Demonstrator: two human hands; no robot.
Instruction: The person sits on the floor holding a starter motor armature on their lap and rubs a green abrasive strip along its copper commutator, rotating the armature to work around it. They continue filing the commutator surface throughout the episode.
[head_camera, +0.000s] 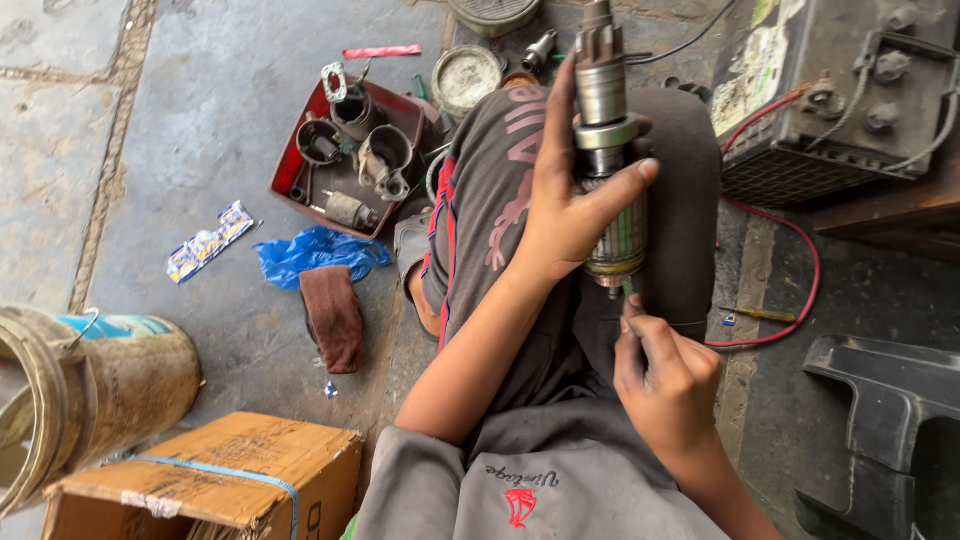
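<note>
Holding a starter motor armature (610, 150) upright above the lap, the left hand (565, 205) is wrapping its fingers and thumb around the shaft and the laminated core, with the pinion gear pointing away from the body. The right hand (665, 385) is closing its fingers on a thin tool (628, 290) whose tip is touching the lower end of the armature; I cannot tell what kind of tool it is. I am thinking the tip could slip off the rounded metal and strike the left wrist, because the armature is resting on nothing. The oily core could also be sliding down through the grip. Counting: one armature, one tool, two hands, one red tray (290, 160) of motor parts near the knee, one battery (850, 90), one cardboard box (230, 470), one bucket (90, 385).
</note>
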